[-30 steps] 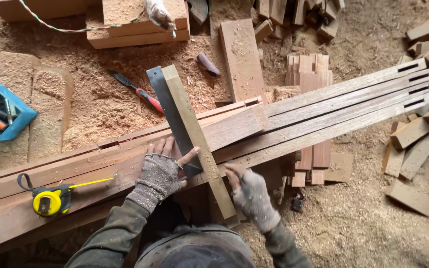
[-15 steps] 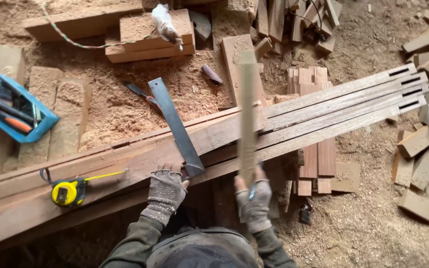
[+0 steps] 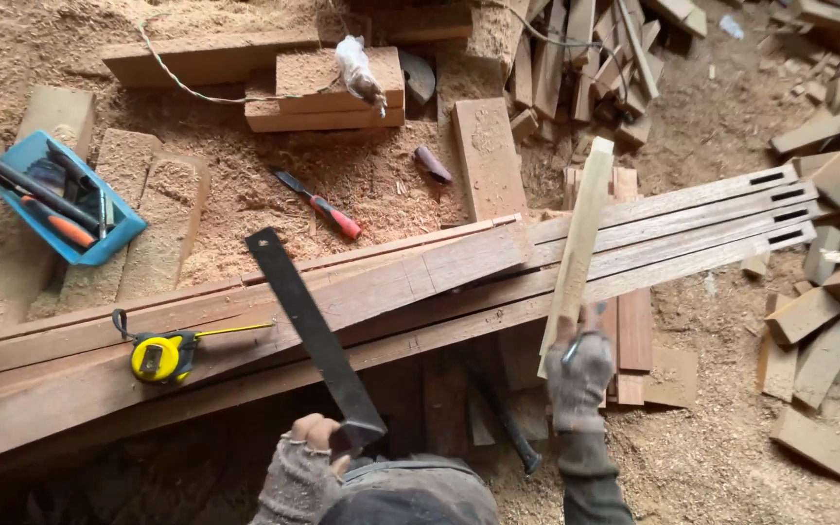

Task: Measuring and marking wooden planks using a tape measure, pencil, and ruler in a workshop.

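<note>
1. Head view, near edge: your left hand [image 3: 301,472], in a worn fingerless glove, is curled tight around the near end of a dark metal square blade [image 3: 311,335]. The blade runs up and away to the left, lying across the long reddish planks [image 3: 245,321].
2. Your right hand [image 3: 578,374], gloved too, is clenched around the lower end of a pale wooden stick [image 3: 578,248]. There is a small pencil-like thing in that same grip, though it is too small to be sure of. The stick rises away from you, tilted slightly right, its far end showing above the far side of the planks.
3. The planks lie side by side in a stack, slanting from low left to high right. The thinner strips [image 3: 731,209] at the right end show dark rectangular slots near their tips.
4. On the planks to your left sits a yellow tape measure [image 3: 160,357], its tape pulled out a little toward the blade, near it but not touching.
5. Beyond the planks, on the sawdust, lies a red-handled chisel [image 3: 323,209], well apart from both hands.
6. Far left, a blue tray [image 3: 123,228] holds several tools, one with an orange handle.
7. At the top, thick wood blocks [image 3: 328,92] sit stacked, with a crumpled whitish rag on them and a cord trailing off to the left.
8. Offcuts [image 3: 814,321] lie scattered across the sawdust on your right.
</note>
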